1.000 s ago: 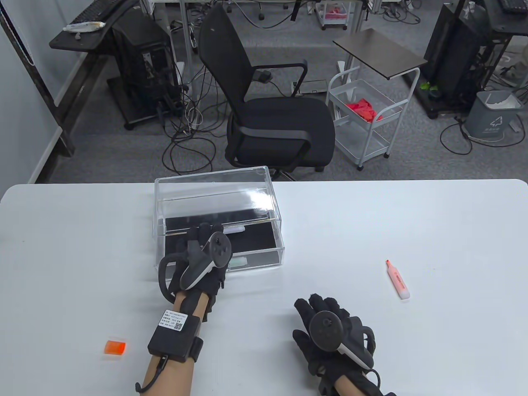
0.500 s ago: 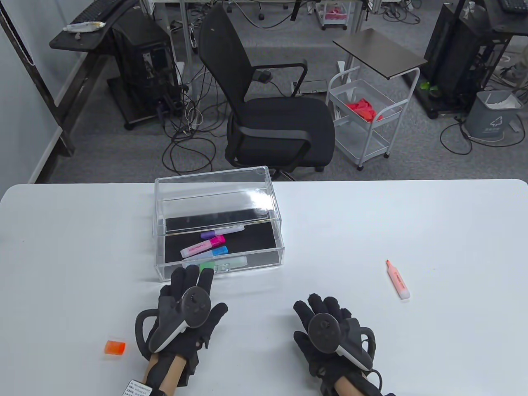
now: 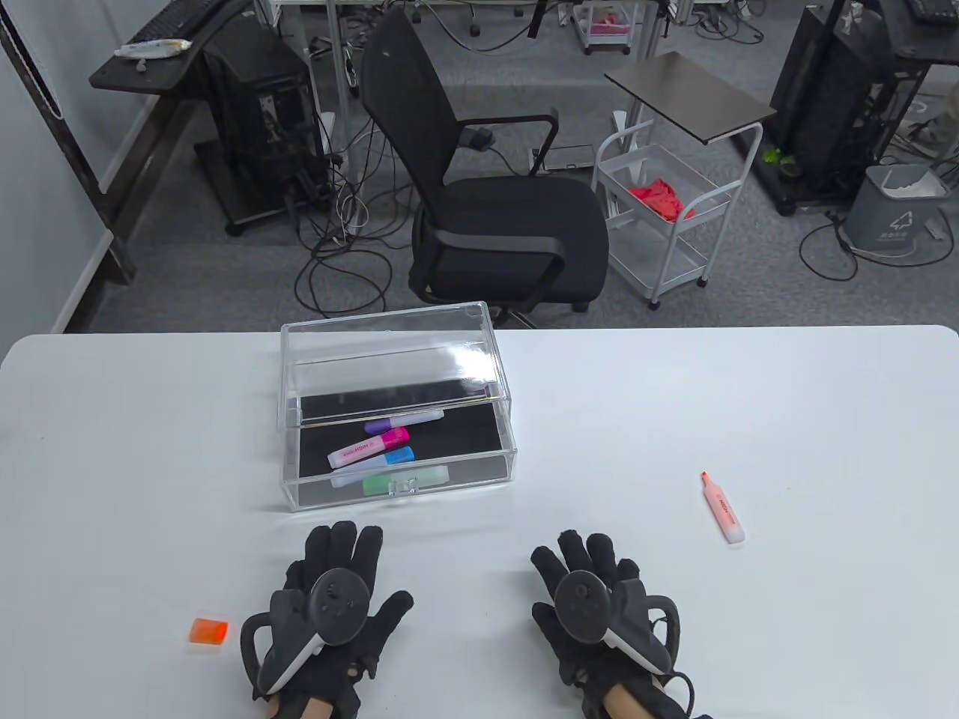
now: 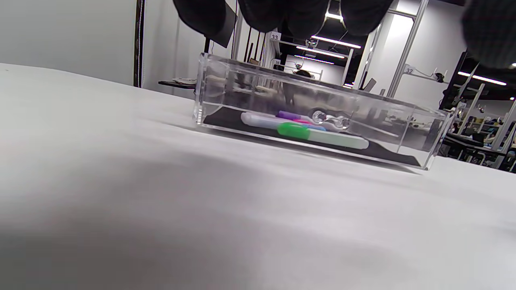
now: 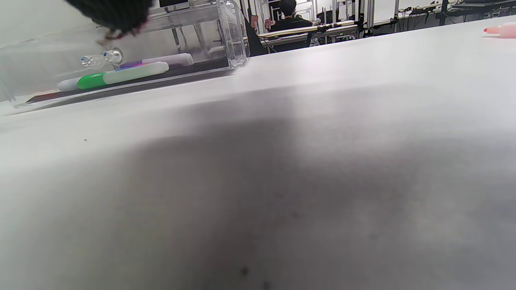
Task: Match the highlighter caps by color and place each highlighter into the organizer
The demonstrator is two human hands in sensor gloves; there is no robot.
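Resting flat on the table [image 3: 112,464], the left hand [image 3: 330,607] and right hand [image 3: 599,607] lie with fingers straight, holding nothing. Four capped highlighters [image 3: 371,449] lie in the organizer [image 3: 397,352]; the orange highlighter [image 3: 723,508] sits uncapped far right, its cap [image 3: 209,631] far left.

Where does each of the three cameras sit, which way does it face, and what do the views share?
Table view: high at the person's side, looking down across the table to an office; both gloved hands, left hand and right hand, lie flat.
Left wrist view: almost at table level, facing the clear organizer; dark fingertips along the top edge.
Right wrist view: equally low, facing the organizer's right end; one fingertip at top left.
Shared: all three show the green highlighter in the organizer.
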